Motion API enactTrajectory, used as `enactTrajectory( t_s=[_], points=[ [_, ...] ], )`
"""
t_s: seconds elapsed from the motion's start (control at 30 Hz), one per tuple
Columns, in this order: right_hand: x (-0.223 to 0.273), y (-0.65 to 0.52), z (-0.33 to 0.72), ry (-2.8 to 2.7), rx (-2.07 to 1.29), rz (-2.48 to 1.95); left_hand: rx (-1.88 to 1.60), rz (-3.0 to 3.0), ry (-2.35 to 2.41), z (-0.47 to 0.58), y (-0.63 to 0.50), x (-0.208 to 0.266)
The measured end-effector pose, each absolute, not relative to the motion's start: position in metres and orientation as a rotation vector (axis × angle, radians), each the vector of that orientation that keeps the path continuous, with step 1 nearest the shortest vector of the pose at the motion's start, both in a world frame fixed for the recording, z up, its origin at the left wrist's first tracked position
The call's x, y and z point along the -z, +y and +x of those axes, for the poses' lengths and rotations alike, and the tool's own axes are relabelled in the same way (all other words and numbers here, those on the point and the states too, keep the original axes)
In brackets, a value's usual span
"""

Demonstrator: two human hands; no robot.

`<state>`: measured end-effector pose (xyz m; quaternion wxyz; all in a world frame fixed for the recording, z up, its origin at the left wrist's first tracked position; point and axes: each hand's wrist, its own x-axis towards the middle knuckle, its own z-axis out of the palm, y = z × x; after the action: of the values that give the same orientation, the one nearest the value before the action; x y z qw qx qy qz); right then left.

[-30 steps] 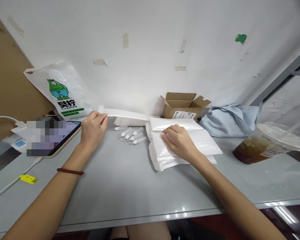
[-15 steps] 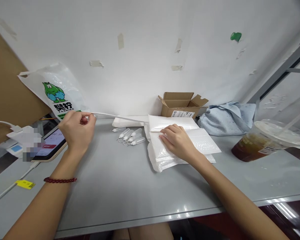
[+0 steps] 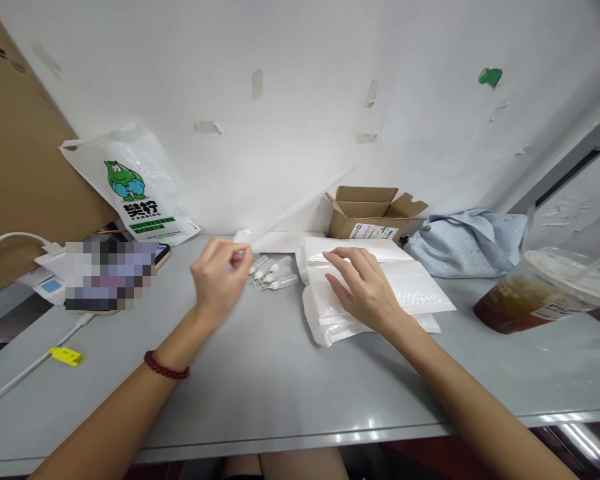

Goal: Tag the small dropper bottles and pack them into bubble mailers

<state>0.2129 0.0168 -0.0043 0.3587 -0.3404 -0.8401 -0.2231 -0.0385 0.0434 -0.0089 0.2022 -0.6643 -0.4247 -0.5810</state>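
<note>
My left hand, slightly blurred, pinches one end of a thin white peel-off strip. The strip is smeared by motion and slants up to the right, free of the mailers. Over the stack of white bubble mailers hovers or rests my right hand, fingers apart and curved; whether the fingertips touch the top mailer I cannot tell. Several small clear dropper bottles with white caps lie between the hands, partly behind my left hand. Behind them a flat white packet lies near the wall.
An open cardboard box stands by the wall, with a light blue cloth bag beside it. A lidded drink cup with a straw is at right. A phone, white charger cable and printed plastic bag are at left.
The strip, earlier stretched taut from my left hand to the mailer, has come loose and swung up. My left hand has moved right; my right hand's fingers have lifted and spread slightly.
</note>
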Motion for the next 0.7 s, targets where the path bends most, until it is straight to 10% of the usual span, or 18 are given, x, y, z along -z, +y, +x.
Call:
enactTrajectory(
  t_s=[0.37, 0.7],
  points=[
    [-0.003, 0.011, 0.214, -2.118, 1.065, -0.843, 1.491, -2.325, -0.795, 0.001, 0.021, 0.031],
    [0.004, 0.011, 0.208, -2.273, 0.922, -0.768, 2.349, -2.801, -2.610, -0.013, 0.031, 0.010]
  ],
)
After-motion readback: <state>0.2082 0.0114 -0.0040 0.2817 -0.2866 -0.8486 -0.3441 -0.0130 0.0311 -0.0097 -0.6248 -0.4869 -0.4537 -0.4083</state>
